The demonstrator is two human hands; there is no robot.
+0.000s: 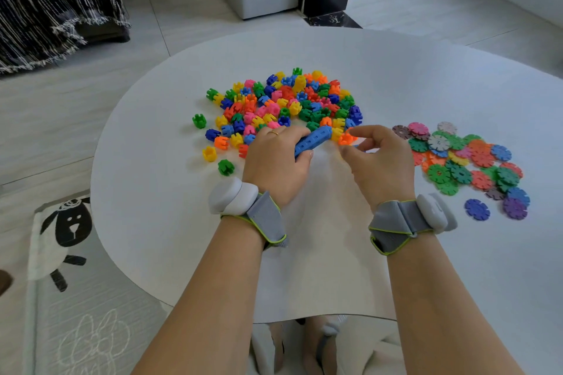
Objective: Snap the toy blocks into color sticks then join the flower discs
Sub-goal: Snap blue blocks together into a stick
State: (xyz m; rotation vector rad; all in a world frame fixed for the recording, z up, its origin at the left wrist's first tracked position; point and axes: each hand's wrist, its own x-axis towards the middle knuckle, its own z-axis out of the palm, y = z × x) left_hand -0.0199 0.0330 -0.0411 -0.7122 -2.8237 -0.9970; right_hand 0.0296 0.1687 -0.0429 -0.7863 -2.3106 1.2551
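Nearest, the left hand (275, 158) is curled round a straight, notched blue stick (315, 140), low over the worktop (182, 222). The right hand (379, 158) hovers at the stick's tip with fingers half bent; I cannot tell if it pinches a block. A skewed push could pop the stick apart. Beyond lies the block pile (283, 100), with the flower discs (463, 158) unjoined to its right.

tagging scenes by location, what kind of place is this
Probably a room in a home: a round white table on a tiled floor, a sheep-print mat, and a striped fringed throw.
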